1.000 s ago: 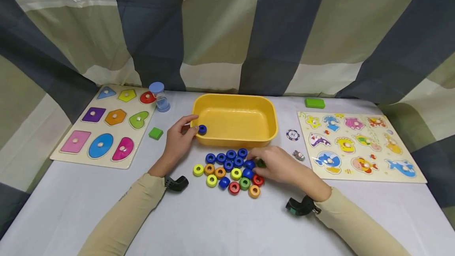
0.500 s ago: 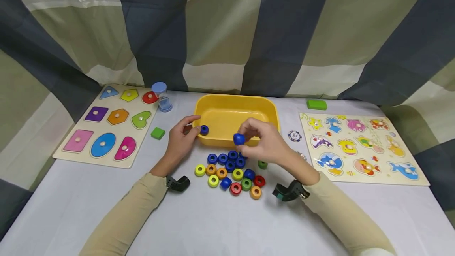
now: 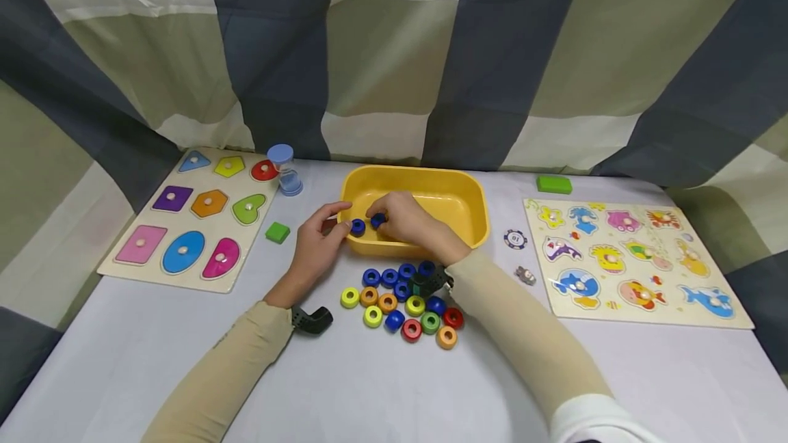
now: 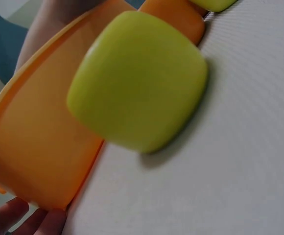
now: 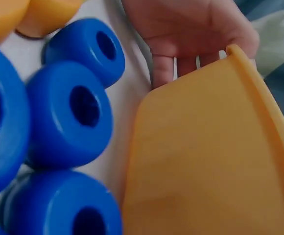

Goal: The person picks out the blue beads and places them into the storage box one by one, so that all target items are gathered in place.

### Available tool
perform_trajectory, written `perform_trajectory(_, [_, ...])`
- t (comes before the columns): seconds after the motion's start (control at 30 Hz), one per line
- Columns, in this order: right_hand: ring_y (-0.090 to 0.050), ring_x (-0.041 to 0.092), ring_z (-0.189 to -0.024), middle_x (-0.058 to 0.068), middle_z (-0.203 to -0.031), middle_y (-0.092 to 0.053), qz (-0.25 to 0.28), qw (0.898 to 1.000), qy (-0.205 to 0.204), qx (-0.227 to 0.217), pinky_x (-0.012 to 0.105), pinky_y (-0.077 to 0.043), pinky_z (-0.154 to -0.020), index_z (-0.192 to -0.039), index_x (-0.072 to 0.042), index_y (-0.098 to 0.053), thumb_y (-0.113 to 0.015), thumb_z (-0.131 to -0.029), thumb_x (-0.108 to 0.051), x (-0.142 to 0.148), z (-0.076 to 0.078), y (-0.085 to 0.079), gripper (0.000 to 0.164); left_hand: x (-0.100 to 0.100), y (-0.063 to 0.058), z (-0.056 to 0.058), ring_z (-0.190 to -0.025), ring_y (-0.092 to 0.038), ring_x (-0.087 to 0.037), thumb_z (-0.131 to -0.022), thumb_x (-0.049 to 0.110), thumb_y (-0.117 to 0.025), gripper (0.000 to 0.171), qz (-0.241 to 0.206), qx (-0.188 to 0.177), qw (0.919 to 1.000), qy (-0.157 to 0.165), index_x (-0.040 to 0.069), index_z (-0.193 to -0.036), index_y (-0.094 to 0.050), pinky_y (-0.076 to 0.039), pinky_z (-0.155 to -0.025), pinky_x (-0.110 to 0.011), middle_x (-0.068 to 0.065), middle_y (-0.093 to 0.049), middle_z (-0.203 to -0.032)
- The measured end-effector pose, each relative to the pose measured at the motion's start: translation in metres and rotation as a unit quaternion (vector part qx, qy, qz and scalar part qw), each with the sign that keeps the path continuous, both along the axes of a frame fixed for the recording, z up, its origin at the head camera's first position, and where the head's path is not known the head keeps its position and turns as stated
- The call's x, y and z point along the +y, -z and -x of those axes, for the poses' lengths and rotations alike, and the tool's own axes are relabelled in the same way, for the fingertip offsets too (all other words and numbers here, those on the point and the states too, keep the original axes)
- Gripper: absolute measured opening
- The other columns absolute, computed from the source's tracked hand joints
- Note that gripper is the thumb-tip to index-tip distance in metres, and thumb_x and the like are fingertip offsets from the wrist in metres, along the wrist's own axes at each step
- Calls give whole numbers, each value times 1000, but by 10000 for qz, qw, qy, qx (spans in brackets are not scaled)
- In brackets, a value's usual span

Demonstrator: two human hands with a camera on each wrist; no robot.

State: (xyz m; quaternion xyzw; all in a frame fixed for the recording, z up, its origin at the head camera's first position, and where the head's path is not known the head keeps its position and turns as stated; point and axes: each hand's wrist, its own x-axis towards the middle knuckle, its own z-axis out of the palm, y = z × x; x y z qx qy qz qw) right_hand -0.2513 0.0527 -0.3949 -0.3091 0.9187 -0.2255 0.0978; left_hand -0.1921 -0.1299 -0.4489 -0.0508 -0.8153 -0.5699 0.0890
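Note:
My left hand [image 3: 315, 248] grips the left end of a yellow plastic tub [image 3: 477, 207], its fingertips at the rim and wall; the right wrist view also shows this left hand [image 5: 181, 24] around the tub's corner. One blue bead [image 3: 357, 227] sits inside by that end. Reaching over the front rim, my right hand [image 3: 409, 217] pinches a second blue bead [image 3: 377, 221] just right of the first. In front of the tub lies a cluster of beads with holes: blue beads [image 5: 71, 112] in rows, with yellow [image 3: 349, 297], orange [image 3: 447, 338], red [image 3: 411, 330] and green [image 3: 430, 323] ones.
A shapes puzzle board [image 3: 228, 272] lies left, beside a sand timer [image 3: 286, 169] and a small green block [image 3: 278, 232]. To the right are a sea-animal puzzle board [image 3: 640, 265], a poker chip [image 3: 515, 239], a small grey figure [image 3: 525, 275] and another green block [image 3: 554, 184].
My right hand has picked a blue bead from the cluster and carried it up and left into the tub, beside the first bead. The left hand keeps its hold on the tub.

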Motion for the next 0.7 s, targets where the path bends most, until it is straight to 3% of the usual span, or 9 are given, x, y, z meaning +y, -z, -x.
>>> perform_trajectory(0.2, [-61,19,-98,7,-120,-69,129,9992,121,-360,32,-52,-90,-123,-8,-68,-67,-89,-10,4,-1,1,33,1,1,-1,-115,-59,-25,-93,19,-56,35,24,-15,10000,1,14,-128,-60,-49,-103,-40,-5,-55,-138])
perform_trajectory(0.33, [-63,20,-96,7,-119,-69,399,9987,165,-260,34,-54,-87,-124,-10,-67,-63,-93,-17,18,-15,-13,32,1,2,-2,-118,-57,-24,-93,18,-55,35,54,-24,10000,15,14,-128,-60,-47,-105,-40,-5,-55,-139])
perform_trajectory(0.53, [-57,12,-74,3,-100,-71,934,9933,-601,305,25,-53,-67,-110,-10,-71,-64,-91,-17,62,-63,-41,21,0,1,-1,-118,-58,-24,-94,16,-55,35,32,-36,10000,-31,13,-128,-60,-48,-104,-40,-5,-55,-139])
perform_trajectory(0.7, [-53,4,-72,-1,-94,-69,441,9906,-1295,32,19,-49,-63,-103,-12,-73,-66,-87,-13,94,-105,-28,17,0,0,-1,-117,-58,-24,-94,18,-55,35,39,-77,10000,-10,15,-128,-60,-50,-101,-39,-4,-55,-139])
